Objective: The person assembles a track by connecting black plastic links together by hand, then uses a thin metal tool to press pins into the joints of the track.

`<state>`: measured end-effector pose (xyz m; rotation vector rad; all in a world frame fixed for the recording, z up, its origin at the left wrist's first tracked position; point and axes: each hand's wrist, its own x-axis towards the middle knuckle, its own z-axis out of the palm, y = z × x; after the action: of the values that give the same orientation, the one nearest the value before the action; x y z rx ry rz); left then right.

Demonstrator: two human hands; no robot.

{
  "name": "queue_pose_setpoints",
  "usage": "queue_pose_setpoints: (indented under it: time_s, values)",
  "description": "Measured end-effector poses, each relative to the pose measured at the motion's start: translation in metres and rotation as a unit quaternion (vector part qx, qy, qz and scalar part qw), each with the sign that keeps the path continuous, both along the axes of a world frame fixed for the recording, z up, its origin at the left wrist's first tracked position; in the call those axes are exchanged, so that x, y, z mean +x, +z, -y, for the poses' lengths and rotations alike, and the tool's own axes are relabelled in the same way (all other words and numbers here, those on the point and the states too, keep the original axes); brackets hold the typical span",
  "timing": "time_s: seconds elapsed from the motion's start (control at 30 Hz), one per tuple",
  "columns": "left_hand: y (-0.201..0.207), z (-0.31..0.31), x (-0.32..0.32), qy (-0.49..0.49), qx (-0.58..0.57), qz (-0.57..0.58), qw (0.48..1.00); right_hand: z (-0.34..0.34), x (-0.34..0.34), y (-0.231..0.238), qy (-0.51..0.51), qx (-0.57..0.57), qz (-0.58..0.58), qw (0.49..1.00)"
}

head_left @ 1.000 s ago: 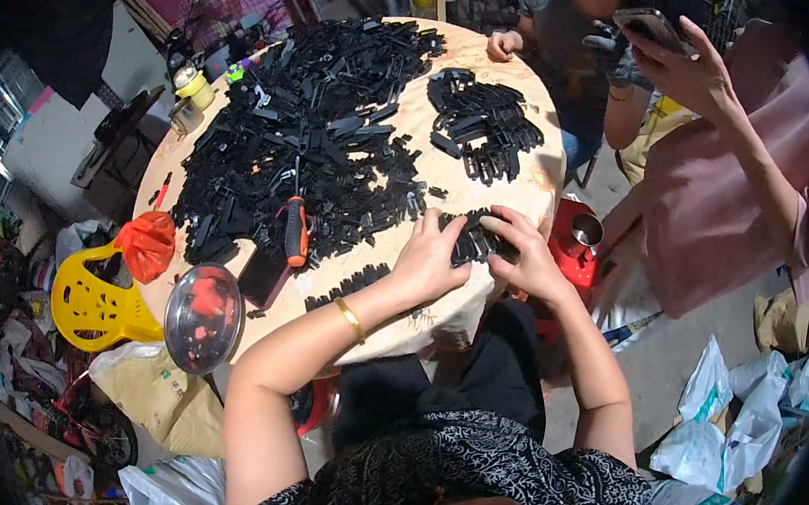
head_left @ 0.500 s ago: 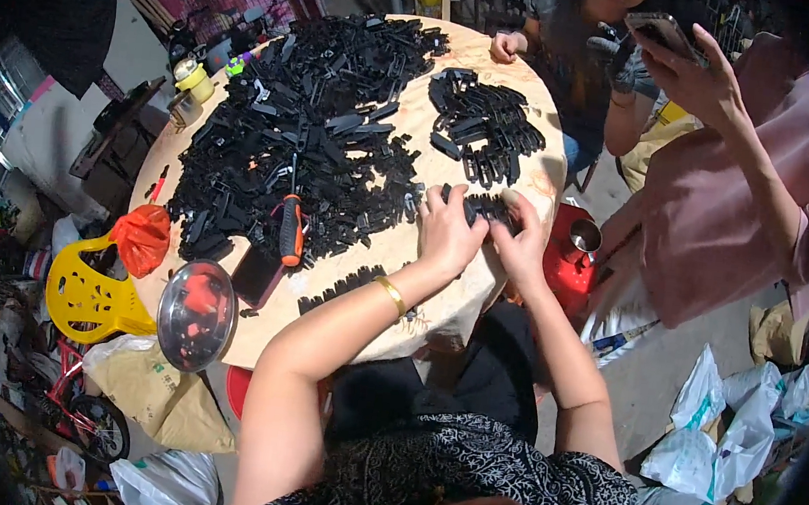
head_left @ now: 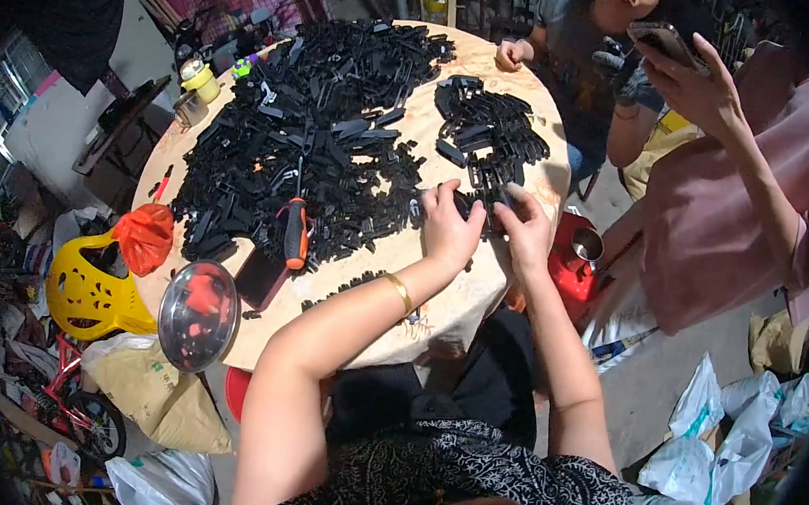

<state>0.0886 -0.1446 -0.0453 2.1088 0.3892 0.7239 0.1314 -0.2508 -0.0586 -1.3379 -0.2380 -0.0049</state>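
My left hand [head_left: 450, 226] and my right hand [head_left: 527, 231] are close together at the near right of the round table. Between them they grip a short row of black plastic parts [head_left: 488, 224], their fingers closed on its two ends. My fingers partly hide the row, so its exact shape cannot be made out. Just beyond my hands lies a small heap of similar black parts [head_left: 480, 128], its near edge almost touching the row. A second line of small black parts [head_left: 347, 289] lies on the table, partly behind my left forearm.
A large pile of black parts [head_left: 277, 158] covers the table's left and far side. An orange-and-black screwdriver [head_left: 296, 234], a dark phone [head_left: 261, 278] and a clear bowl [head_left: 199, 315] lie near the left edge. Across the table, one person sits; another holds up a phone [head_left: 663, 42].
My hands and the row of black parts now sit nearer the small heap, and my fingers have shifted on the row. The whole view has tilted slightly.
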Motion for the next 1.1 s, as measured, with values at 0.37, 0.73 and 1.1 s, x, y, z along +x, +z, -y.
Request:
queue_pose_setpoints:
  time_s: [0.37, 0.73, 1.1]
  values:
    - [-0.001, 0.005, 0.040, 0.035, -0.129, 0.033, 0.990, -0.048, 0.016, 0.013, -0.075, 0.105, 0.099, 0.987]
    - [0.027, -0.019, 0.167, -0.005, -0.233, 0.050, 0.971, -0.067, 0.139, 0.036, -0.080, 0.140, 0.069, 0.984]
    - [0.058, -0.050, 0.140, -0.275, -0.334, -0.093, 0.897, -0.040, 0.185, 0.013, -0.042, -0.396, 0.249, 0.883]
